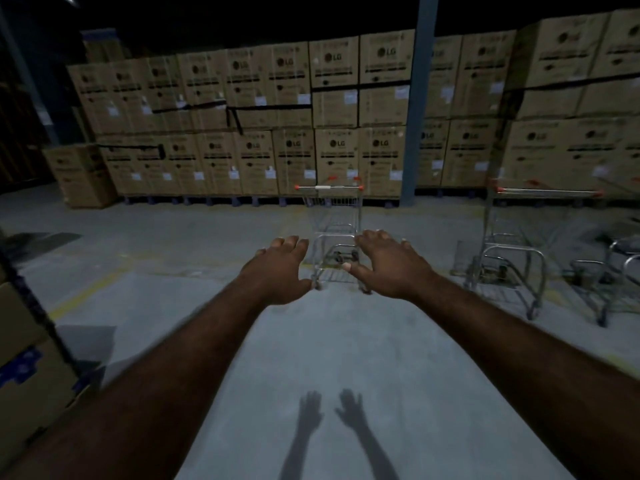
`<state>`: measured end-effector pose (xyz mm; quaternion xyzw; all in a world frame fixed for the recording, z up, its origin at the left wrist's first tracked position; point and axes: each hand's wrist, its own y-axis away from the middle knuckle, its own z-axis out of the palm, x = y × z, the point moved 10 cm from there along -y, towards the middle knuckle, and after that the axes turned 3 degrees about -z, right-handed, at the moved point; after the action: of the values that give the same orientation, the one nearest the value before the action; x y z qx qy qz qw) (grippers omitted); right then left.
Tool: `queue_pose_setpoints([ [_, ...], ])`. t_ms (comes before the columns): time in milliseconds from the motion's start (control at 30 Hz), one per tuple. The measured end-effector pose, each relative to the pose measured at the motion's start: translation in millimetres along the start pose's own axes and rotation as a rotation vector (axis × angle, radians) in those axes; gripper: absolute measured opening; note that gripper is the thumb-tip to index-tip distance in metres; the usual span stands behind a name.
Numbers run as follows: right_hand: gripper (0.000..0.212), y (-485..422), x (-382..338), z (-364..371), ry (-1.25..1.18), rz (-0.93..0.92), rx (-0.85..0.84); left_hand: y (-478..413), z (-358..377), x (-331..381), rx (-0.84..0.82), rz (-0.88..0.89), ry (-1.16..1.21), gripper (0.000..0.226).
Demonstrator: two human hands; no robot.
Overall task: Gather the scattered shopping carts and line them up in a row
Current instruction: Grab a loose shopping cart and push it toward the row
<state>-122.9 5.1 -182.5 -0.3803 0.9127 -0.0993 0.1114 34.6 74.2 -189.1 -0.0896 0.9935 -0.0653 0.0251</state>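
Note:
A small wire shopping cart with red handle ends stands on the concrete floor straight ahead, its handle toward me. My left hand and my right hand are stretched out in front of me, fingers spread, holding nothing and well short of that cart's handle. A second cart stands to the right, and part of a third cart shows at the right edge, blurred.
A wall of stacked cardboard boxes runs across the back. A blue steel column rises just behind the middle cart. Boxes sit close on my left. A yellow line marks the floor.

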Motion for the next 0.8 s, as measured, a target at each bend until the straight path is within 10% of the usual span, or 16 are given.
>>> queue_pose_setpoints([
  [800, 0.076, -521, 167, 121, 0.065, 0.13, -0.072, -552, 84, -183, -0.067, 0.1, 0.038, 0.088],
])
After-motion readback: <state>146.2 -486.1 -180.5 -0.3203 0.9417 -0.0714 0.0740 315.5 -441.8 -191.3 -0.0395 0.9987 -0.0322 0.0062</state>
